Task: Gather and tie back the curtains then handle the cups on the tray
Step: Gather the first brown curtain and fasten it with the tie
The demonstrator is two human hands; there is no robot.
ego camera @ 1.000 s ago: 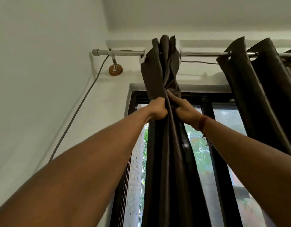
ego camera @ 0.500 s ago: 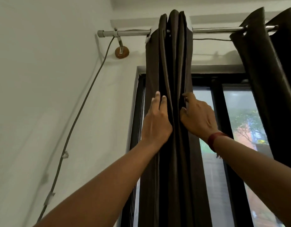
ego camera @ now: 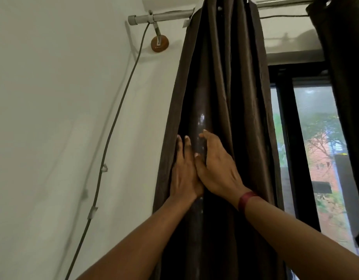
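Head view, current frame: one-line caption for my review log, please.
Left hand and right hand lie side by side on the gathered dark curtain hanging from a metal rod beside the window.

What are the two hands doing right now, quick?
Left hand: open, flat on the brown curtain.
Right hand: tucked into a fold; cannot tell.

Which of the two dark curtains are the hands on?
The bunched curtain next to the white wall: left hand and right hand both lie on its folds. The other curtain hangs untouched at the view's right edge.
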